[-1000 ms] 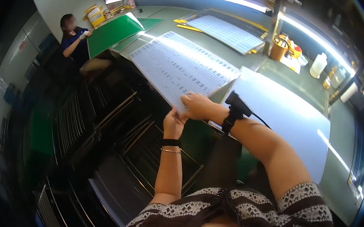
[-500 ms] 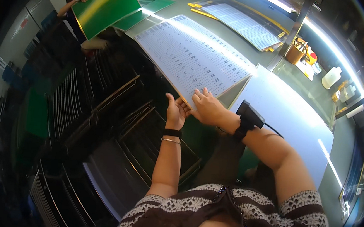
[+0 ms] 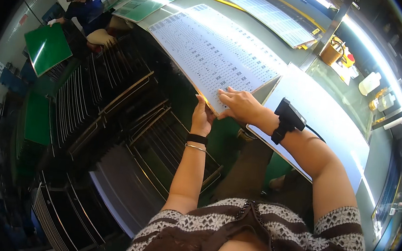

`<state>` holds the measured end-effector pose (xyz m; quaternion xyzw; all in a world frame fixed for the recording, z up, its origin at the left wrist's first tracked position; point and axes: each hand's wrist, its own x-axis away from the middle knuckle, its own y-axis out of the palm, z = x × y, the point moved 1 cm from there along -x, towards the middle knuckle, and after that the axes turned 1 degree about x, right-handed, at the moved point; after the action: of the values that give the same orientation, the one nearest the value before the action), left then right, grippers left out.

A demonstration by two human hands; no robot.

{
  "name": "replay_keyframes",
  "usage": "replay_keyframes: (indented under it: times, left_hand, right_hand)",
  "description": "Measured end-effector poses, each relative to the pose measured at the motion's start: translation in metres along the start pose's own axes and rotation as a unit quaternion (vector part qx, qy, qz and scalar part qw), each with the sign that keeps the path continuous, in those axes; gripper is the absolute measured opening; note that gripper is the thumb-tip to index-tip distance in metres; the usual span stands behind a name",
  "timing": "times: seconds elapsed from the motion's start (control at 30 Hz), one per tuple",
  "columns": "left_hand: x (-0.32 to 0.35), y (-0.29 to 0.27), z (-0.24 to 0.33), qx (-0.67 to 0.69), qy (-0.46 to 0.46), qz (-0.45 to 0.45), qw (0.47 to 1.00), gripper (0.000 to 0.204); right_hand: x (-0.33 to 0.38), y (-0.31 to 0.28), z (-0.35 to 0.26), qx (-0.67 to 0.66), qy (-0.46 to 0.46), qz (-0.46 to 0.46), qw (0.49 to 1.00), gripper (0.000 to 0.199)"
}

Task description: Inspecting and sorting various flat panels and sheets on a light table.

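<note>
A large white panel (image 3: pixel 208 49) printed with rows of small dark marks slants across the bench, its near corner sticking out past the front edge. My left hand (image 3: pixel 202 120) grips that corner's left edge, thumb up along the side and fingers mostly hidden underneath. On the same corner, my right hand (image 3: pixel 243 106) has its fingers on the printed face and its thumb at the near edge. Beside it on the right lies a second white panel (image 3: pixel 326 132), which my right forearm crosses. A black device is strapped to my right wrist.
Dark wire racks (image 3: pixel 98 82) fill the left side below the bench. A co-worker (image 3: pixel 88 10) at far left holds a green panel (image 3: pixel 47 49). Green sheets (image 3: pixel 155 0) and yellow-edged frames (image 3: pixel 269 18) lie at the back. A brown pot (image 3: pixel 332 51) and white bottle (image 3: pixel 369 83) stand right.
My hands and the printed panel's near corner have shifted slightly right, hands still on it. The co-worker has swung a green panel from the bench down to the left, toward the racks.
</note>
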<state>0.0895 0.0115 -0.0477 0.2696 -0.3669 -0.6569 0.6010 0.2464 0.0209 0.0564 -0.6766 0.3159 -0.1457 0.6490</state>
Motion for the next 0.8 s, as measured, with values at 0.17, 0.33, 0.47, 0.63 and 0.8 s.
replay_keyframes:
  times: [0.17, 0.33, 0.47, 0.63, 0.8]
  left_hand:
    - [0.001, 0.008, -0.007, 0.020, 0.008, -0.009, 1.000, 0.070]
    - [0.003, 0.000, -0.008, 0.031, 0.003, 0.000, 1.000, 0.064]
    - [0.002, 0.001, -0.006, 0.006, 0.030, 0.022, 0.999, 0.060]
    - [-0.018, 0.015, 0.025, -0.009, 0.090, 0.087, 0.992, 0.062]
    - [-0.068, -0.008, 0.073, -0.171, 0.099, 0.239, 0.951, 0.018]
  right_hand:
    - [0.002, -0.001, -0.013, 0.022, 0.007, 0.027, 0.999, 0.051]
    - [0.001, 0.002, -0.015, 0.003, 0.013, 0.053, 0.998, 0.044]
    - [0.003, 0.015, -0.016, 0.102, -0.035, 0.064, 0.992, 0.033]
    - [-0.007, 0.004, -0.006, 0.044, 0.037, -0.005, 0.998, 0.016]
    - [-0.094, -0.141, 0.075, -0.119, 0.143, 0.404, 0.896, 0.011]
